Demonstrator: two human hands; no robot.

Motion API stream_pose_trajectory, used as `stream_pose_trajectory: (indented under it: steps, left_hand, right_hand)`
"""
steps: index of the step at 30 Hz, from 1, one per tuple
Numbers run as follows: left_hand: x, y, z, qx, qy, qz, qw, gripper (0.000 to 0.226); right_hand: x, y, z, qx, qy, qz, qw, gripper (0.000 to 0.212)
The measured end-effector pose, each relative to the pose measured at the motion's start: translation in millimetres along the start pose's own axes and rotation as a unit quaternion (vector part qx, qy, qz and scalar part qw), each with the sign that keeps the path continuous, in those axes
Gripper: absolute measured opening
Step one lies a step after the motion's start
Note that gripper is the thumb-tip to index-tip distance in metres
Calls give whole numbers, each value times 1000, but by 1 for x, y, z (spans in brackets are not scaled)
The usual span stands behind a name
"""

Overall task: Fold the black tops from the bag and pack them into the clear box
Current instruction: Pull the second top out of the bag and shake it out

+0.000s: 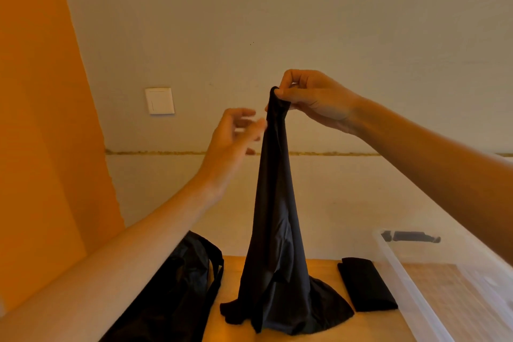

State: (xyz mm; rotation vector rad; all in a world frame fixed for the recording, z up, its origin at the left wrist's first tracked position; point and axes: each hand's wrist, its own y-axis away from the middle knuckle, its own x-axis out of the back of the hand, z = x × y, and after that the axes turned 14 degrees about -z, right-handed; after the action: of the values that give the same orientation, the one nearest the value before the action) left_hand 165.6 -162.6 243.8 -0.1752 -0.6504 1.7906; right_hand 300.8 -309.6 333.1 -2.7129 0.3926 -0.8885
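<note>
Wooden table (324, 269) in view, warm and orange under the light. The folded black top (366, 284) lies flat on it, a neat dark rectangle. Just right of that folded piece sits the clear box (408, 283), its wall close alongside, with wood grain showing through its floor. Left of the folded piece there's a strip of bare wood, then the loose black top (280, 300), its lower hem pooled on the surface. Further left again, the black bag (177, 286), slumped on the table.

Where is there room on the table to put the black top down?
Only narrow strips of table are bare: one between the bag and the hanging top, one between that top and the folded top. The clear box looks bare inside. Crowded beside the box.
</note>
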Motion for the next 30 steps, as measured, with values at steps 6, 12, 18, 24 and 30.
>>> stream_pose_trajectory:
  steps: [6,12,18,24,30]
  left_hand:
    - [-40,44,-40,37,-154,-37,987,99]
    - [-50,62,-89,-32,-463,-52,884,136]
    - [-25,52,-103,-105,-376,77,917,26]
    - [12,35,-74,-70,-196,198,958,13]
    - [48,19,-59,-62,-191,222,954,9]
  right_hand:
    - [-4,-8,-4,-22,141,127,982,9]
    - [1,-10,-7,0,148,229,962,7]
    - [17,3,-8,-21,153,270,951,10]
    - [35,22,2,-54,112,291,949,10]
    - [41,35,12,-71,107,285,950,10]
